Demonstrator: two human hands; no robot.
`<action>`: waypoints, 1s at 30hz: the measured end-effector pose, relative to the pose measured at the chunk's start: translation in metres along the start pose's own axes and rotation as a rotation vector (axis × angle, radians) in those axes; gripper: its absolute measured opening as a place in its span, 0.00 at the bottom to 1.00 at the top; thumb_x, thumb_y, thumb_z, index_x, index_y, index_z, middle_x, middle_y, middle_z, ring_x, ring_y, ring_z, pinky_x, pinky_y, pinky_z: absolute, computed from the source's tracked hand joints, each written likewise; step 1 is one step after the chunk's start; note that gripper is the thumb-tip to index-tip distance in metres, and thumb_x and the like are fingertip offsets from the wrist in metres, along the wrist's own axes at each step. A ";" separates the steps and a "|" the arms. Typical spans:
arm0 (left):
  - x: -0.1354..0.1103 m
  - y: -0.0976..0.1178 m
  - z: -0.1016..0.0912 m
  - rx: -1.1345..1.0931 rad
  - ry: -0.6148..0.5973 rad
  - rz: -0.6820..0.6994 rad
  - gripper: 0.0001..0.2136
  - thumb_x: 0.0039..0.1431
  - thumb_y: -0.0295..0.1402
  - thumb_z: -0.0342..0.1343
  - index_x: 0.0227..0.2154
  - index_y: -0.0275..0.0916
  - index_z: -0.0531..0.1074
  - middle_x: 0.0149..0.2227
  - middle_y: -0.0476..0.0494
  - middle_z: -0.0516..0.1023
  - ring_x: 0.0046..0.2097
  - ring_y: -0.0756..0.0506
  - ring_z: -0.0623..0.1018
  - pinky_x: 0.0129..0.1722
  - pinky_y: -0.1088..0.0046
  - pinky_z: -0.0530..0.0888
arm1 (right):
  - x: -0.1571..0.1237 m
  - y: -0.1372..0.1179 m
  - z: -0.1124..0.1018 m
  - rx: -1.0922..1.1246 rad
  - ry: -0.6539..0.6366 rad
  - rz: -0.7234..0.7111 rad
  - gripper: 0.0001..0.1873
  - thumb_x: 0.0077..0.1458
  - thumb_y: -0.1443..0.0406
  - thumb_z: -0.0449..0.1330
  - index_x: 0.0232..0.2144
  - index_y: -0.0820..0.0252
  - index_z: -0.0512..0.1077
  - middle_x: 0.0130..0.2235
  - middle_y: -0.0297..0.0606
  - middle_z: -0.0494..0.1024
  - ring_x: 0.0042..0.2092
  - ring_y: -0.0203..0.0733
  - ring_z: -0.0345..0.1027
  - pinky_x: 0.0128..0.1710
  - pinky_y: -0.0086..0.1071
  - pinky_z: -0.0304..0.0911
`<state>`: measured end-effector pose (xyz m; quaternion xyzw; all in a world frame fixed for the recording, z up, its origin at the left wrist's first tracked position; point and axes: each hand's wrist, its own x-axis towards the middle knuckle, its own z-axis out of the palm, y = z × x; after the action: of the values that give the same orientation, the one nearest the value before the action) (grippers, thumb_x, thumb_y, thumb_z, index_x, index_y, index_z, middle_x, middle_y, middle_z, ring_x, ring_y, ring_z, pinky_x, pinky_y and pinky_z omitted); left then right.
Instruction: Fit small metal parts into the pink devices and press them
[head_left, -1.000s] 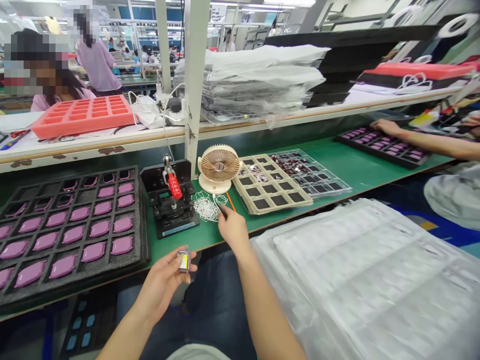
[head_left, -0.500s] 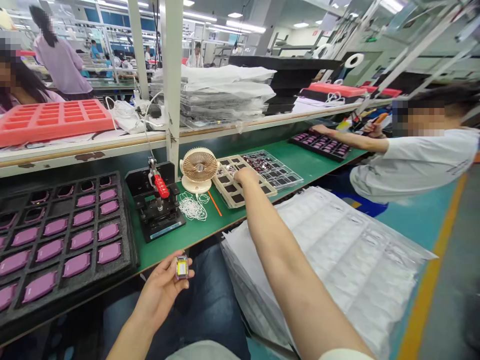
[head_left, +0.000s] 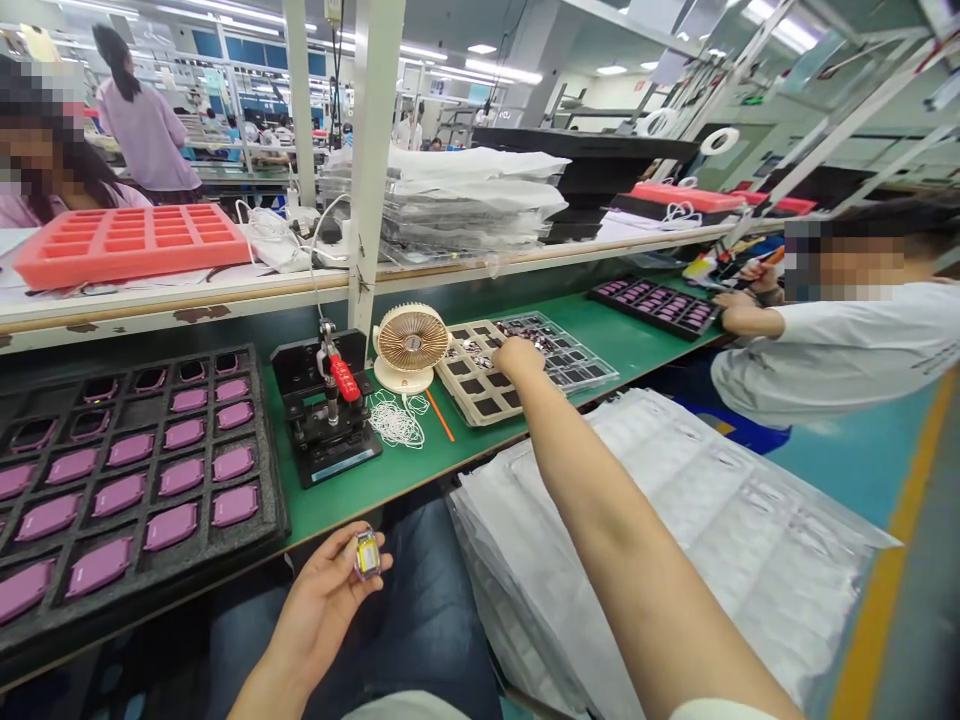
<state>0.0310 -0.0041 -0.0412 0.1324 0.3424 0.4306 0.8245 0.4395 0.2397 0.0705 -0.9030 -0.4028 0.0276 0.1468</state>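
Observation:
My left hand (head_left: 326, 595) is held low over my lap, its fingers closed on a small metal part with a yellow face (head_left: 365, 553). My right arm stretches forward, and my right hand (head_left: 517, 355) rests on the beige compartment tray (head_left: 480, 385), close to the clear tray of small dark parts (head_left: 574, 350). Its fingers curl down into the tray; what they touch is hidden.
A black foam tray of purple parts (head_left: 135, 470) lies at left, then a black press jig with a red handle (head_left: 330, 400), a small beige fan (head_left: 409, 345), a pile of white rings (head_left: 394, 420). Stacked clear trays (head_left: 675, 540) sit at my right. A co-worker (head_left: 840, 330) works at right; others sit behind the shelf.
My right hand left the white rings a second ago and reached out to the beige tray, where it stays. The left hand keeps holding the small part. My view shifted slightly.

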 end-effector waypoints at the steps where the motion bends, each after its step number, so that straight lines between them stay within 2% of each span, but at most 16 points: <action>1: 0.002 0.003 0.003 -0.008 0.000 0.010 0.16 0.59 0.33 0.72 0.48 0.34 0.82 0.51 0.29 0.85 0.48 0.35 0.87 0.43 0.66 0.82 | -0.003 0.000 -0.007 0.050 0.014 0.018 0.21 0.68 0.57 0.66 0.56 0.64 0.74 0.56 0.47 0.77 0.54 0.49 0.75 0.54 0.48 0.74; 3: 0.006 0.009 0.011 -0.025 0.000 0.038 0.14 0.61 0.35 0.71 0.47 0.35 0.82 0.50 0.30 0.85 0.48 0.35 0.87 0.43 0.65 0.82 | -0.015 0.000 -0.020 0.170 0.046 0.024 0.18 0.69 0.57 0.64 0.52 0.66 0.77 0.52 0.47 0.80 0.52 0.48 0.77 0.54 0.46 0.73; 5: 0.010 0.015 0.019 -0.046 -0.007 0.072 0.13 0.60 0.35 0.72 0.45 0.36 0.82 0.49 0.31 0.86 0.47 0.36 0.87 0.41 0.67 0.83 | -0.042 -0.001 -0.026 0.300 0.085 -0.021 0.17 0.72 0.58 0.59 0.47 0.68 0.80 0.47 0.49 0.83 0.50 0.49 0.78 0.54 0.42 0.71; 8: 0.013 0.023 0.029 -0.089 -0.036 0.126 0.14 0.58 0.36 0.73 0.44 0.37 0.81 0.48 0.32 0.86 0.46 0.36 0.87 0.37 0.68 0.82 | -0.118 -0.003 -0.016 0.485 0.099 -0.149 0.24 0.72 0.55 0.53 0.46 0.67 0.83 0.41 0.47 0.85 0.47 0.51 0.79 0.50 0.38 0.71; 10: 0.012 0.027 0.031 -0.098 -0.041 0.188 0.15 0.59 0.37 0.72 0.47 0.38 0.81 0.48 0.32 0.86 0.45 0.36 0.87 0.37 0.68 0.81 | -0.185 -0.002 -0.002 0.622 0.003 -0.261 0.25 0.69 0.49 0.58 0.44 0.63 0.84 0.36 0.42 0.86 0.43 0.50 0.79 0.46 0.37 0.72; 12: 0.010 0.029 0.030 -0.084 -0.016 0.269 0.16 0.60 0.37 0.72 0.50 0.38 0.81 0.47 0.35 0.85 0.46 0.37 0.86 0.39 0.67 0.82 | -0.252 0.000 0.011 0.916 -0.284 -0.427 0.23 0.66 0.48 0.62 0.42 0.60 0.85 0.37 0.42 0.86 0.43 0.51 0.80 0.46 0.38 0.73; 14: 0.008 0.031 0.027 -0.058 0.020 0.317 0.17 0.59 0.35 0.72 0.50 0.39 0.82 0.46 0.38 0.85 0.46 0.39 0.86 0.43 0.65 0.82 | -0.304 0.003 0.019 1.072 -0.545 -0.513 0.20 0.66 0.49 0.63 0.41 0.58 0.85 0.39 0.42 0.86 0.43 0.50 0.80 0.48 0.38 0.74; 16: 0.005 0.031 0.024 -0.025 0.050 0.325 0.17 0.57 0.34 0.74 0.49 0.39 0.83 0.44 0.40 0.85 0.47 0.39 0.85 0.46 0.63 0.82 | -0.335 0.003 0.024 1.080 -0.653 -0.573 0.17 0.68 0.51 0.63 0.41 0.56 0.85 0.41 0.41 0.86 0.41 0.47 0.80 0.46 0.36 0.73; 19: 0.004 0.029 0.022 0.018 0.091 0.359 0.16 0.55 0.32 0.75 0.47 0.39 0.84 0.44 0.41 0.83 0.49 0.39 0.84 0.49 0.63 0.82 | -0.351 0.001 0.030 1.028 -0.625 -0.622 0.15 0.68 0.53 0.63 0.41 0.55 0.85 0.40 0.41 0.85 0.37 0.43 0.77 0.39 0.33 0.70; 21: 0.003 0.025 0.022 0.035 0.103 0.409 0.19 0.54 0.32 0.75 0.49 0.41 0.83 0.45 0.42 0.82 0.50 0.39 0.84 0.51 0.61 0.81 | -0.353 -0.002 0.037 1.076 -0.647 -0.559 0.16 0.67 0.52 0.64 0.38 0.56 0.85 0.37 0.40 0.84 0.37 0.42 0.75 0.39 0.32 0.68; 23: 0.004 0.020 0.021 0.051 0.087 0.463 0.22 0.54 0.32 0.75 0.53 0.43 0.81 0.47 0.41 0.82 0.50 0.38 0.84 0.53 0.57 0.81 | -0.355 -0.004 0.046 1.192 -0.742 -0.392 0.19 0.63 0.49 0.68 0.33 0.58 0.83 0.30 0.38 0.81 0.32 0.38 0.71 0.33 0.30 0.66; 24: 0.004 0.017 0.020 0.062 0.074 0.493 0.23 0.55 0.33 0.75 0.54 0.43 0.80 0.48 0.40 0.82 0.51 0.37 0.84 0.55 0.54 0.80 | -0.357 -0.006 0.050 1.265 -0.810 -0.275 0.22 0.60 0.46 0.70 0.32 0.59 0.82 0.26 0.35 0.77 0.27 0.35 0.66 0.28 0.28 0.62; 26: 0.005 0.010 0.018 0.095 0.052 0.569 0.23 0.56 0.35 0.74 0.54 0.43 0.79 0.51 0.37 0.81 0.53 0.35 0.84 0.59 0.48 0.78 | -0.361 -0.008 0.058 1.416 -0.963 -0.038 0.25 0.53 0.44 0.73 0.29 0.61 0.80 0.18 0.27 0.64 0.20 0.27 0.50 0.20 0.25 0.48; 28: 0.008 0.004 0.015 0.155 0.041 0.691 0.19 0.58 0.34 0.72 0.52 0.43 0.79 0.54 0.37 0.79 0.56 0.35 0.82 0.63 0.44 0.75 | -0.365 -0.009 0.063 1.556 -1.104 0.139 0.26 0.50 0.45 0.76 0.28 0.62 0.79 0.16 0.20 0.55 0.18 0.23 0.37 0.18 0.23 0.38; 30: 0.011 0.000 0.012 0.242 0.025 0.846 0.16 0.60 0.31 0.70 0.51 0.44 0.80 0.54 0.39 0.75 0.59 0.36 0.79 0.65 0.43 0.73 | -0.368 -0.010 0.064 1.667 -1.203 0.257 0.24 0.49 0.48 0.78 0.28 0.63 0.78 0.18 0.22 0.61 0.19 0.21 0.34 0.17 0.23 0.35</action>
<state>0.0433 0.0059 -0.0370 0.3512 0.3162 0.6885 0.5501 0.1735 -0.0092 -0.0129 -0.3881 -0.1630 0.7597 0.4958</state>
